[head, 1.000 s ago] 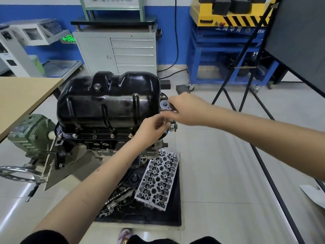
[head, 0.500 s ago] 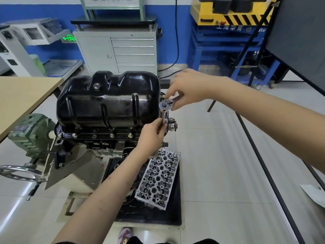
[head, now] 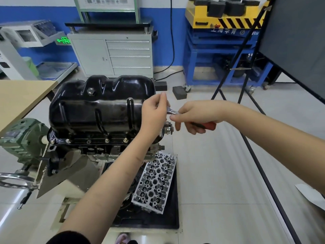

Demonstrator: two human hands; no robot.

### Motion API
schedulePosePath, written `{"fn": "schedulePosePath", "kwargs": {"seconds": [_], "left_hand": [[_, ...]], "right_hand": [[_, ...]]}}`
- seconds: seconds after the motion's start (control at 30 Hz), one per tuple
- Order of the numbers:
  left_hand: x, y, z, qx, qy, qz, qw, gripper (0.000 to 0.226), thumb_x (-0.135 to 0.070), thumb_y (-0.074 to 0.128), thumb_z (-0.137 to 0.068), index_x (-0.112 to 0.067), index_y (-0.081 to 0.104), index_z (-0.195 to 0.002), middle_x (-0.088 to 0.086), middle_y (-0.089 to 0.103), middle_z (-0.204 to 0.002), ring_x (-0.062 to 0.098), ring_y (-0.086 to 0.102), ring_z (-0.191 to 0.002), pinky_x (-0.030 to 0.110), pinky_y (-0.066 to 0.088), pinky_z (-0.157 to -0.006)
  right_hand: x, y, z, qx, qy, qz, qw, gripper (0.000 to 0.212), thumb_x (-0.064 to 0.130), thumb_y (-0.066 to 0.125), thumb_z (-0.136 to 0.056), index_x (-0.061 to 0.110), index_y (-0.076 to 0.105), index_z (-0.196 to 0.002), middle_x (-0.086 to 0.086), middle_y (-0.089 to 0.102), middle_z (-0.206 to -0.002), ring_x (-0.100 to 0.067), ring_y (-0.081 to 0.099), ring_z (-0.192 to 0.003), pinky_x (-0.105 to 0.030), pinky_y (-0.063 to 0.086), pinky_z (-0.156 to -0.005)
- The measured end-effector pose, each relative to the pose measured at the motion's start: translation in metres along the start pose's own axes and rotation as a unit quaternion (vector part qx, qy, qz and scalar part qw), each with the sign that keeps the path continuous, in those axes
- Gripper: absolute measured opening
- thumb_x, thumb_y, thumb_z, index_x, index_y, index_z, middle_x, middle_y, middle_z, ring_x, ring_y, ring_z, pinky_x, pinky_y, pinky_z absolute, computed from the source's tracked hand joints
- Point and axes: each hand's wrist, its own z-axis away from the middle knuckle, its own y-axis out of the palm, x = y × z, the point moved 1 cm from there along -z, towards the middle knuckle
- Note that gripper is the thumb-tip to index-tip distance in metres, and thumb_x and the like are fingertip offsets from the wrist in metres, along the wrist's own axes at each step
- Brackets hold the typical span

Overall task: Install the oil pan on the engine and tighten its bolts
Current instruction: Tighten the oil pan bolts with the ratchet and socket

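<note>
Oil pan (head: 100,106), black and glossy, seated on top of the engine (head: 98,148), which is carried on a stand; a row of bolts (head: 106,140) shows along the near flange. Ratchet (head: 177,113), chrome shank with a red grip, lies level just off the pan's right end, above the shaft stub (head: 168,128) that sticks out of the engine there. My left hand (head: 154,114) sits at that right end of the pan, fingers curled round the ratchet's head, which they hide from me. My right hand (head: 195,115) is just beside it to the right, fingers wrapped over the handle, the red end poking out past my palm. The two hands nearly touch, the bare chrome showing between them. Cylinder head (head: 155,182), aluminium, lies tilted on a black tray (head: 168,222) on the floor below my left forearm. Wooden table (head: 19,97) stands to the left of the pan; grey drawer cabinet (head: 112,55) stands behind it against the blue wall.
</note>
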Motion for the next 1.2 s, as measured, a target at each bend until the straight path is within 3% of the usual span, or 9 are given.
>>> {"fn": "schedulePosePath", "kwargs": {"seconds": [0.13, 0.3, 0.37, 0.5, 0.6, 0.7, 0.8, 1.07, 1.2], "left_hand": [[0.008, -0.005, -0.014, 0.049, -0.026, 0.033, 0.998, 0.045, -0.013, 0.042, -0.097, -0.011, 0.046, -0.052, -0.01, 0.04, -0.034, 0.001, 0.033, -0.032, 0.015, 0.027, -0.037], [0.006, 0.0, -0.028, 0.122, -0.061, 0.017, 0.99, 0.055, -0.013, 0.047, -0.094, -0.021, 0.053, -0.039, -0.005, 0.043, -0.037, 0.003, 0.035, -0.033, 0.022, 0.028, -0.043], [0.006, -0.001, -0.033, 0.149, -0.093, 0.035, 0.984, 0.059, -0.014, 0.046, -0.094, -0.021, 0.054, -0.035, -0.007, 0.042, -0.033, 0.007, 0.035, -0.031, 0.026, 0.028, -0.045], [0.007, -0.012, -0.034, 0.109, -0.072, 0.033, 0.991, 0.056, -0.024, 0.044, -0.096, -0.021, 0.054, -0.041, 0.001, 0.044, -0.042, 0.01, 0.039, -0.037, 0.023, 0.032, -0.045], [0.009, -0.019, -0.023, 0.113, -0.082, 0.028, 0.99, 0.054, -0.04, 0.037, -0.096, -0.021, 0.06, -0.051, -0.003, 0.054, -0.046, 0.008, 0.051, -0.043, 0.019, 0.042, -0.049], [0.02, -0.023, -0.001, 0.17, -0.086, 0.058, 0.98, 0.035, -0.04, 0.041, -0.092, -0.026, 0.067, -0.073, -0.003, 0.067, -0.067, 0.012, 0.063, -0.068, 0.019, 0.05, -0.066], [0.032, -0.021, 0.018, 0.181, -0.041, -0.031, 0.982, 0.007, -0.015, 0.06, -0.086, -0.021, 0.063, -0.087, -0.004, 0.067, -0.084, 0.008, 0.063, -0.082, 0.017, 0.051, -0.078], [0.036, -0.021, 0.014, 0.128, 0.003, -0.117, 0.985, 0.018, -0.013, 0.054, -0.091, 0.001, 0.064, -0.099, -0.002, 0.065, -0.086, -0.009, 0.059, -0.076, 0.002, 0.044, -0.07], [0.038, -0.021, 0.008, 0.131, 0.007, -0.159, 0.979, 0.013, -0.011, 0.052, -0.091, -0.004, 0.062, -0.087, 0.002, 0.06, -0.072, 0.005, 0.052, -0.061, 0.018, 0.044, -0.061]], "right_hand": [[0.004, 0.02, 0.01, 0.021, -0.018, -0.302, 0.953, 0.033, 0.028, 0.044, -0.095, 0.007, 0.052, -0.072, 0.0, 0.046, -0.041, -0.008, 0.038, -0.029, -0.013, 0.034, -0.036], [0.028, 0.088, 0.003, -0.085, -0.039, -0.646, 0.757, 0.032, 0.026, 0.041, -0.097, 0.013, 0.041, -0.068, 0.005, 0.041, -0.038, -0.007, 0.032, -0.027, -0.011, 0.031, -0.034], [0.037, 0.099, -0.005, -0.111, -0.059, -0.668, 0.734, 0.029, 0.026, 0.041, -0.097, 0.014, 0.04, -0.071, 0.005, 0.041, -0.039, -0.008, 0.034, -0.029, -0.013, 0.032, -0.036], [0.027, 0.071, -0.003, -0.046, -0.063, -0.504, 0.86, 0.023, 0.017, 0.046, -0.095, 0.015, 0.04, -0.073, 0.007, 0.04, -0.041, -0.007, 0.035, -0.029, -0.011, 0.029, -0.035], [0.007, 0.021, 0.007, -0.064, -0.052, -0.113, 0.99, 0.017, 0.022, 0.055, -0.09, 0.019, 0.052, -0.073, 0.009, 0.047, -0.046, -0.008, 0.043, -0.033, -0.015, 0.032, -0.036], [0.004, -0.016, 0.003, -0.159, -0.084, 0.22, 0.959, 0.015, 0.024, 0.055, -0.088, 0.02, 0.059, -0.074, 0.009, 0.051, -0.054, -0.011, 0.052, -0.051, -0.019, 0.037, -0.045], [0.008, -0.027, -0.011, -0.221, -0.11, 0.363, 0.899, 0.015, 0.025, 0.052, -0.09, 0.017, 0.062, -0.082, 0.007, 0.05, -0.063, -0.018, 0.047, -0.071, -0.028, 0.034, -0.063], [0.008, 0.004, -0.006, -0.272, -0.025, 0.4, 0.875, 0.024, 0.033, 0.039, -0.095, 0.017, 0.054, -0.085, 0.0, 0.052, -0.077, -0.026, 0.058, -0.085, -0.027, 0.038, -0.064], [0.02, 0.029, 0.01, -0.134, 0.002, -0.011, 0.991, 0.024, 0.022, 0.042, -0.095, 0.011, 0.052, -0.075, 0.002, 0.052, -0.051, -0.008, 0.046, -0.034, -0.017, 0.041, -0.036]]}}
